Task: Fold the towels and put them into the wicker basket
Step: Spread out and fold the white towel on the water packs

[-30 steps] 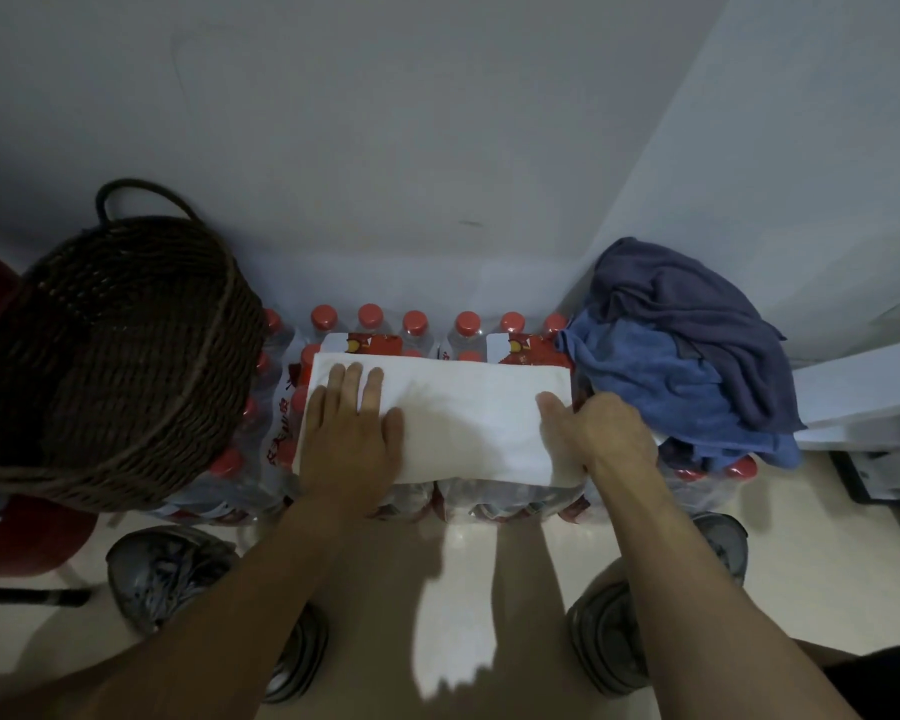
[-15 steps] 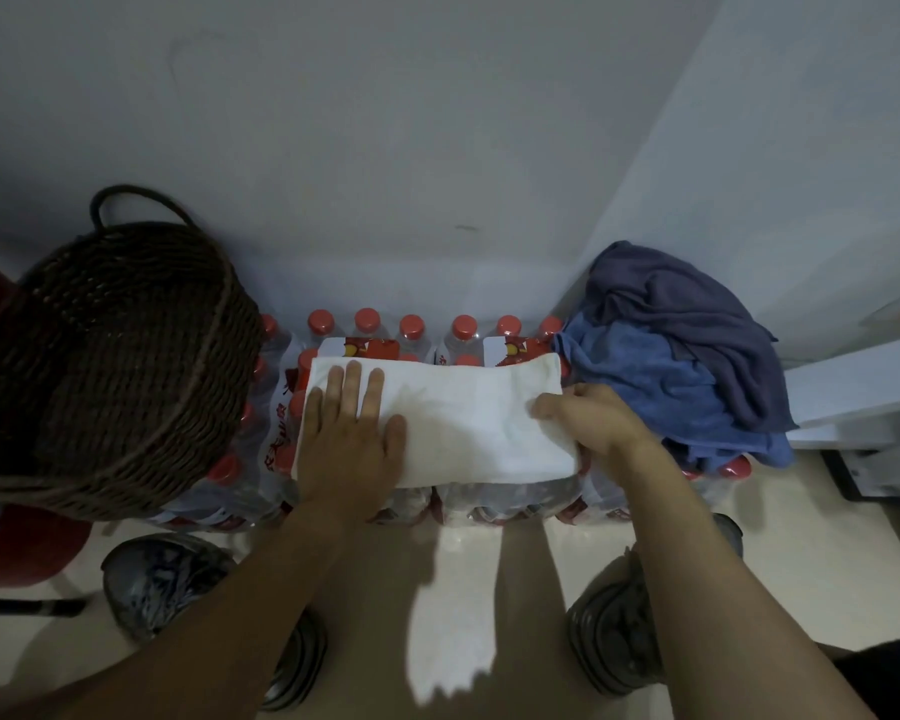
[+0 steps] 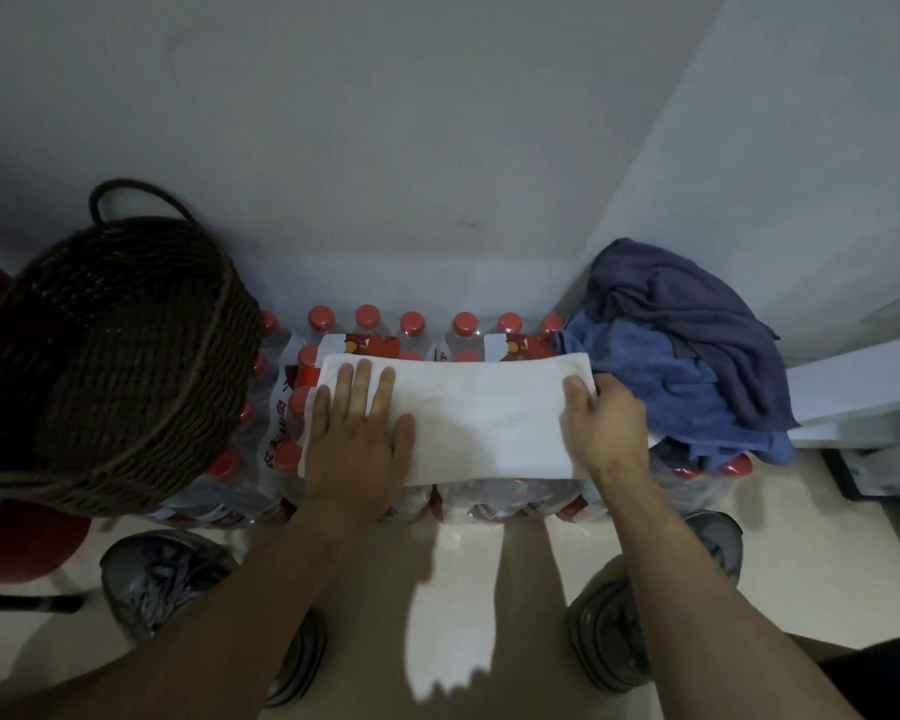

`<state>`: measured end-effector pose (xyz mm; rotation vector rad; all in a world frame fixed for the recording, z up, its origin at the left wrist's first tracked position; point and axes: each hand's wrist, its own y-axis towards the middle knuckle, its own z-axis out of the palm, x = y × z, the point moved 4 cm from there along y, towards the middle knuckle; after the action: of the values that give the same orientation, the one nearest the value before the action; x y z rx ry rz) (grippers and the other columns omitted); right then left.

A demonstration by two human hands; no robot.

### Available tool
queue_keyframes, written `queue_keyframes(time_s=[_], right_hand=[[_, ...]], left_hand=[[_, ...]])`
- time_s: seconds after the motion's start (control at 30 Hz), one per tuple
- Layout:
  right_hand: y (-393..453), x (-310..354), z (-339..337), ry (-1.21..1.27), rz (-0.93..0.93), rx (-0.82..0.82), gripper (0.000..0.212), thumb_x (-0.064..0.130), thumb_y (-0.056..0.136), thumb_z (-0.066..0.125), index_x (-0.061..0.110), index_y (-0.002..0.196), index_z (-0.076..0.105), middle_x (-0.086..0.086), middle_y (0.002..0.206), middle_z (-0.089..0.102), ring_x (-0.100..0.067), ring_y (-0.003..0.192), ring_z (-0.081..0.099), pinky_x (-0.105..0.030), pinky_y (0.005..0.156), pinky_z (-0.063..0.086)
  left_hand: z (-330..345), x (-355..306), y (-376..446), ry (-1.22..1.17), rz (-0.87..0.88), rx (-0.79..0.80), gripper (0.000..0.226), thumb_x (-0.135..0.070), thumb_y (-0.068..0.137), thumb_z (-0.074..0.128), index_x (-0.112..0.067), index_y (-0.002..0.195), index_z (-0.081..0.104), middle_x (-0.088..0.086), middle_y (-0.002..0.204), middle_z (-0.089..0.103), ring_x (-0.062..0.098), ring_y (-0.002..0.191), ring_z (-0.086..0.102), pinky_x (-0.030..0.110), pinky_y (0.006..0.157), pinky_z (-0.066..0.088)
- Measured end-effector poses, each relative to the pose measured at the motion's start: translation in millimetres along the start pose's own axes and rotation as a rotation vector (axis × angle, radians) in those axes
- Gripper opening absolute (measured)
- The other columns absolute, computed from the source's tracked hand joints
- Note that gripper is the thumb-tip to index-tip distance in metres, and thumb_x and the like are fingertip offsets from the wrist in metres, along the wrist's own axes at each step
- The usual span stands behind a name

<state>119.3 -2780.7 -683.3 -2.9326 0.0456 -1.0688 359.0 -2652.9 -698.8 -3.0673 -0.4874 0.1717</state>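
One white towel (image 3: 481,418) | two blue towels (image 3: 692,356) | one wicker basket (image 3: 110,356)

This looks like a corner of a home used for storage, where two plain pale walls (image 3: 385,148) meet above a glossy tiled floor (image 3: 489,563). Shrink-wrapped packs of red-capped water bottles (image 3: 411,324) stand against the wall and serve as a makeshift surface. A dark wicker basket (image 3: 126,356) sits on them at one end and a heap of blue towels (image 3: 697,366) at the other.
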Motion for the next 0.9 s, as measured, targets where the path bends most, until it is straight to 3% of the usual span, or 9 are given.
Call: queue_keyframes(time_s=[0.17,0.33,0.4,0.5,0.57,0.63,0.7,0.8,0.9], right_hand=[[6,12,-6,-0.091,0.101,0.108,0.039,0.036,0.099,0.049,0.002,0.110,0.064,-0.017,0.104,0.069,-0.031,0.090,0.061,-0.034,0.074,0.046],[6,84,-17,-0.246,-0.054,0.154,0.037,0.036,0.097,0.052,0.004,0.111,0.064,-0.017,0.103,0.068,-0.035,0.091,0.064,-0.034,0.068,0.046],[-3,117,-13,-0.229,-0.130,0.174,0.036,0.038,0.096,0.053,0.005,0.104,0.066,-0.015,0.096,0.068,-0.034,0.088,0.064,-0.031,0.064,0.045],[-22,148,9,-0.123,-0.153,0.315,0.032,0.038,0.093,0.058,0.007,0.096,0.066,-0.009,0.083,0.067,-0.027,0.075,0.066,-0.028,0.055,0.045],[-35,157,30,0.014,-0.104,0.434,0.026,0.032,0.091,0.062,0.006,0.090,0.066,-0.009,0.079,0.070,-0.025,0.068,0.069,-0.035,0.059,0.058],[-44,163,51,0.090,-0.066,0.476,0.019,0.025,0.088,0.064,0.010,0.076,0.064,-0.005,0.069,0.068,-0.019,0.058,0.067,-0.028,0.050,0.057],[-54,168,71,0.068,-0.072,0.508,0.018,0.024,0.087,0.065,0.012,0.074,0.062,-0.002,0.068,0.066,-0.017,0.060,0.065,-0.018,0.045,0.047],[-69,171,96,0.087,-0.075,0.575,0.022,0.028,0.088,0.065,0.006,0.084,0.067,-0.008,0.080,0.073,-0.024,0.076,0.070,-0.028,0.070,0.056],[-76,171,113,0.105,-0.061,0.616,0.032,0.041,0.094,0.060,0.009,0.091,0.063,-0.009,0.084,0.074,-0.023,0.079,0.070,-0.029,0.079,0.054]], left_hand=[[10,-1,3,0.020,-0.017,0.029,0.069,-0.051,0.095,0.001,-0.018,0.155,0.001,0.012,0.162,-0.004,0.029,0.149,-0.007,0.049,0.120,0.000],[5,-2,2,-0.025,-0.041,0.029,0.066,-0.050,0.096,0.001,-0.019,0.154,-0.002,0.009,0.162,-0.009,0.028,0.149,-0.010,0.048,0.120,-0.003],[-3,-1,0,-0.282,-0.033,-0.061,0.058,-0.044,0.102,0.017,-0.016,0.153,0.018,0.009,0.162,0.010,0.028,0.149,0.005,0.046,0.121,0.003],[-24,26,-2,-0.863,-0.266,-0.319,0.036,-0.032,0.103,0.038,-0.011,0.127,0.055,0.010,0.132,0.054,0.020,0.117,0.051,0.035,0.101,0.042],[-36,50,-4,-0.750,-0.394,-0.456,0.021,-0.024,0.098,0.048,-0.012,0.111,0.060,0.006,0.113,0.058,0.014,0.099,0.052,0.029,0.087,0.048],[-36,69,-1,-0.606,-0.419,-0.348,0.018,-0.021,0.093,0.055,-0.012,0.105,0.063,0.004,0.103,0.060,0.016,0.093,0.055,0.026,0.082,0.045],[-28,79,3,-0.622,-0.408,-0.092,0.017,-0.026,0.095,0.054,-0.013,0.096,0.065,0.003,0.089,0.063,0.019,0.085,0.061,0.027,0.075,0.045],[-22,86,6,-0.694,-0.395,0.055,0.036,-0.031,0.098,0.049,-0.014,0.069,0.060,0.004,0.067,0.060,0.020,0.067,0.057,0.026,0.059,0.039],[-21,86,8,-0.765,-0.333,0.062,0.038,-0.035,0.098,0.048,-0.009,0.076,0.065,0.005,0.068,0.063,0.021,0.067,0.059,0.031,0.064,0.045]])
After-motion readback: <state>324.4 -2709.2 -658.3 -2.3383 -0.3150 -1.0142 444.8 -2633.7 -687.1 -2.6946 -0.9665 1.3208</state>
